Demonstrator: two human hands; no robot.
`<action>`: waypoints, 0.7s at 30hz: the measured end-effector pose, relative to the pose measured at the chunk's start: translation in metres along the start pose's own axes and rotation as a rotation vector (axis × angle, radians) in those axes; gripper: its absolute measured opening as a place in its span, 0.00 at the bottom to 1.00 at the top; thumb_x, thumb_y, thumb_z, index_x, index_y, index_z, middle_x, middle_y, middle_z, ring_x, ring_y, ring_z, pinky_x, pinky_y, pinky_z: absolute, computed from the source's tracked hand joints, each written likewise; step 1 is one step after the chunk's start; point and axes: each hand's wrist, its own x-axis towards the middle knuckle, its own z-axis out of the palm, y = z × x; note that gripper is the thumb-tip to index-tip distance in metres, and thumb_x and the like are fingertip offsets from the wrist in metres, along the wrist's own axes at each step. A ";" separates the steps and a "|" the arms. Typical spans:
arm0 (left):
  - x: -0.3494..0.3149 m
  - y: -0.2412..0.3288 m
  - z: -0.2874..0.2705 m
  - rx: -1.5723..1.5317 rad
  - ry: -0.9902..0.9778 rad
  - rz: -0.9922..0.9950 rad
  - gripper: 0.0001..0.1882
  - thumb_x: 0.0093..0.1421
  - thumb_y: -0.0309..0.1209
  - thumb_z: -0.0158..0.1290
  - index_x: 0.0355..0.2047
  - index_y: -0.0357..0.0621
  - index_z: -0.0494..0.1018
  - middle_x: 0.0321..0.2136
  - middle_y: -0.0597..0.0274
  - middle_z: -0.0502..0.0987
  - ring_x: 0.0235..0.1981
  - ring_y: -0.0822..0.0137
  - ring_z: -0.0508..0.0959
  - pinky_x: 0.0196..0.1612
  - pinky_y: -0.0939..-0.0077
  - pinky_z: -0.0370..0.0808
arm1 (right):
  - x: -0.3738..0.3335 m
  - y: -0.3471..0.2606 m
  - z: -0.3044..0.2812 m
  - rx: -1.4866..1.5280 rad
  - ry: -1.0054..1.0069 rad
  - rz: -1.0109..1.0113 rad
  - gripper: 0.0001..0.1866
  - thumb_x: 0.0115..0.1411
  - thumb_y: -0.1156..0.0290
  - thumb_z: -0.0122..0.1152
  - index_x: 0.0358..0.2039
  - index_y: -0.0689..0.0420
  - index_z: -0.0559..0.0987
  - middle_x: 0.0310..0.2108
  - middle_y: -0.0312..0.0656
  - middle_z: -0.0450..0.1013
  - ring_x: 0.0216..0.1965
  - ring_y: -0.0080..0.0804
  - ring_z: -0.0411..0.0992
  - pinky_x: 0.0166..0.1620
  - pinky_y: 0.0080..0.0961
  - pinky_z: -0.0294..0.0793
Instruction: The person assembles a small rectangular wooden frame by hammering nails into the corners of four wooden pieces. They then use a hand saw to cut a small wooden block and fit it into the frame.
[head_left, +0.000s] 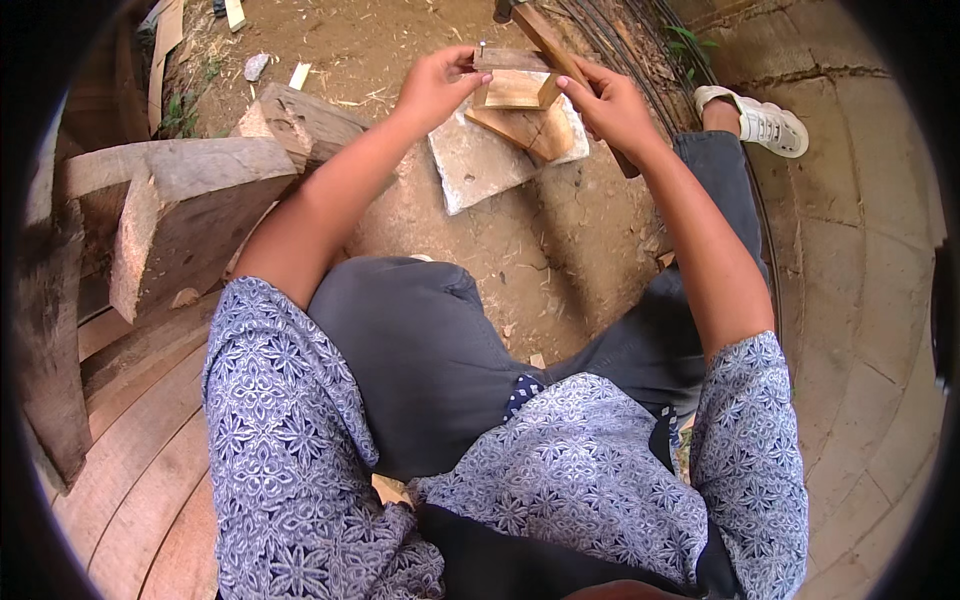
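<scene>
1. The left hand [432, 92] has its thumb and fingers closed in a pinch on the left end of a small wooden frame [512, 60]; the thumb tip lies against its near side, while the other fingers are bent together behind.
2. The right hand [615, 108] is curled around the handle of a hammer [545, 40], which slants across the palm; its thumb tip reaches the frame's right end, though whether it presses there I cannot tell.
3. The frame is held between the two hands, above a flat wooden board [548, 132]; the board lies on a pale slab [465, 185] on the dirt ground [510, 270].
4. Counted: two hands; one hammer; one frame, with a darker top strip and paler wood below; one nail [482, 44] upright at the strip's left end; one board; one slab; one white shoe [770, 128] in clear view at the right.
5. The hammer's head is cut by the upper edge; the middle of its handle is covered by the right hand; the left fingertips are partly hidden by the frame; how deep the nail sits is too small to make out.
</scene>
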 end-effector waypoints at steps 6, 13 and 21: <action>-0.009 -0.003 0.015 -0.024 0.055 0.038 0.22 0.59 0.30 0.63 0.53 0.39 0.75 0.43 0.59 0.82 0.47 0.68 0.79 0.51 0.72 0.75 | -0.006 -0.002 -0.008 -0.037 -0.006 0.053 0.25 0.64 0.55 0.62 0.61 0.45 0.75 0.19 0.29 0.69 0.18 0.17 0.66 0.22 0.21 0.68; -0.010 -0.003 0.003 -0.069 0.059 0.048 0.24 0.59 0.32 0.64 0.54 0.40 0.74 0.42 0.57 0.81 0.45 0.68 0.80 0.49 0.74 0.77 | -0.003 -0.006 0.001 -0.051 0.022 0.022 0.24 0.64 0.55 0.62 0.60 0.43 0.77 0.17 0.28 0.68 0.17 0.16 0.66 0.21 0.21 0.68; -0.010 0.005 0.004 -0.014 0.093 0.097 0.22 0.57 0.34 0.66 0.51 0.44 0.77 0.39 0.59 0.82 0.43 0.68 0.81 0.47 0.72 0.78 | -0.006 -0.009 0.004 -0.017 0.036 0.071 0.23 0.64 0.55 0.62 0.59 0.43 0.77 0.17 0.27 0.67 0.17 0.16 0.66 0.21 0.21 0.68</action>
